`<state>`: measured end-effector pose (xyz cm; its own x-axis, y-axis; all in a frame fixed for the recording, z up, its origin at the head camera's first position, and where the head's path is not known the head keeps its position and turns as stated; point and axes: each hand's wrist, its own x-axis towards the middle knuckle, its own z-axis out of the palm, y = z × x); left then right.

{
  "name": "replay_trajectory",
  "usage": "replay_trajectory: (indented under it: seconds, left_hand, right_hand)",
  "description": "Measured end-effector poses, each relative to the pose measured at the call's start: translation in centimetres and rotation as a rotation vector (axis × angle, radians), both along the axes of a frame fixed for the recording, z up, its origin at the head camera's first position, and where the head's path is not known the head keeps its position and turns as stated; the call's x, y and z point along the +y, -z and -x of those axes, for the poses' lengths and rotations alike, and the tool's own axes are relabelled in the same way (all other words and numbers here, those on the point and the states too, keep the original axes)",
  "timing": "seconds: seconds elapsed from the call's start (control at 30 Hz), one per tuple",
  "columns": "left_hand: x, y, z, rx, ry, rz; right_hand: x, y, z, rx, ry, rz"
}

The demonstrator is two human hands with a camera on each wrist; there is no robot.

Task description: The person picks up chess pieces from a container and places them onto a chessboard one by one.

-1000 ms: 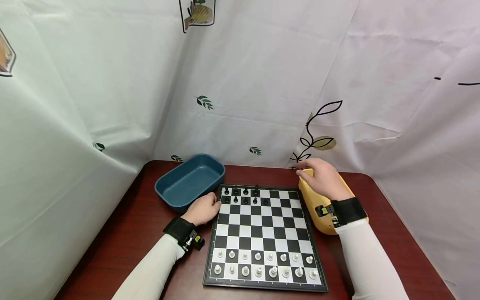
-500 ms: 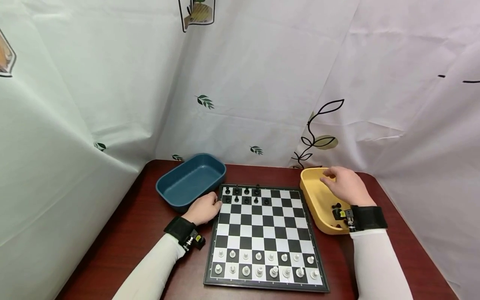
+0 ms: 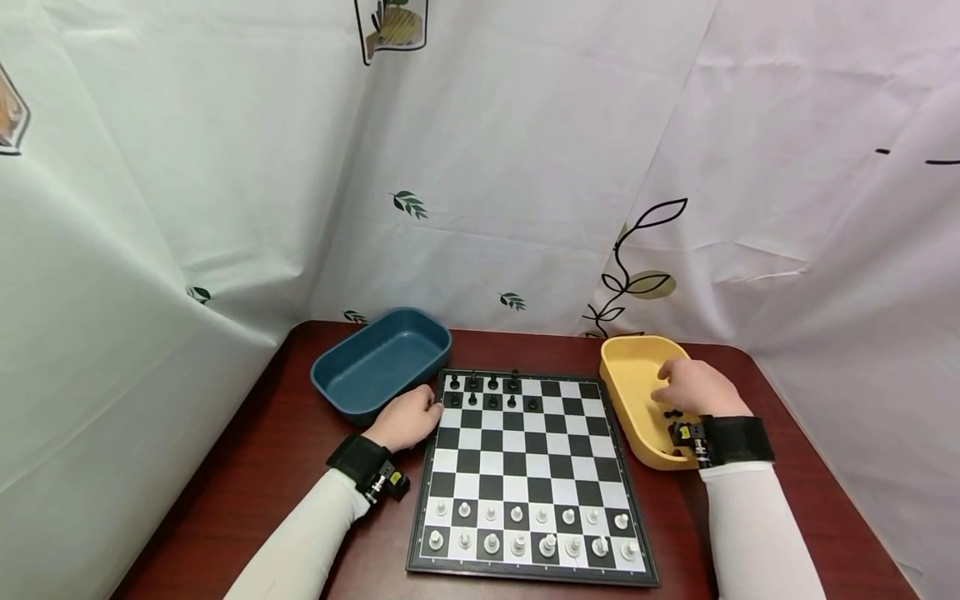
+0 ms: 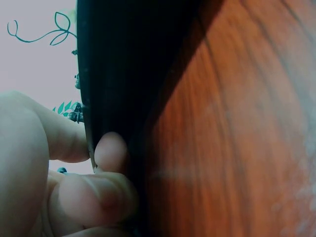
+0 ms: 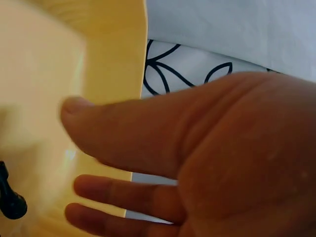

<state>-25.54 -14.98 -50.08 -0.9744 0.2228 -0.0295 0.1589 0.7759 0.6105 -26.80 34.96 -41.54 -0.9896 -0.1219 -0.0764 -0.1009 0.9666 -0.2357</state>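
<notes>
My left hand (image 3: 405, 418) holds the left edge of the chessboard (image 3: 504, 462) near its far corner. In the left wrist view, its fingers (image 4: 109, 153) bend round the board's dark side. Reaching over the yellow tray (image 3: 637, 398) is my right hand (image 3: 703, 388), with nothing between thumb and fingers. A few black chess pieces (image 3: 672, 413) lie in that tray, partly hidden by the wrist; one dark piece (image 5: 12, 202) shows in the right wrist view. Several black chess pieces (image 3: 492, 402) stand in two rows at the board's far left.
White chess pieces (image 3: 547, 546) fill the two near rows of the board. A blue tray (image 3: 381, 358) stands behind my left hand at the board's far left corner. The dark red table (image 3: 300, 467) meets a white patterned curtain (image 3: 510, 167) at the back.
My right hand has moved right from the yellow tray's far left rim, then lower and nearer over its inside, uncovering black pieces there. The left hand stays on the board's edge.
</notes>
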Motion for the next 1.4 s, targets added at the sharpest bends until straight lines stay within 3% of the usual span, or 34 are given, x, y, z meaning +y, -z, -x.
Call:
replay_trajectory:
  seconds: [0.67,1.4]
  left_hand:
    - [0.1,0.0,0.1,-0.021,-0.004,0.004]
    - [-0.1,0.1,0.0,-0.010,0.000,-0.011]
  right_hand:
    - [-1.0,0.5,-1.2,-0.148,0.177,-0.060]
    - [-1.0,1.2,-0.8,-0.158,0.111,-0.059]
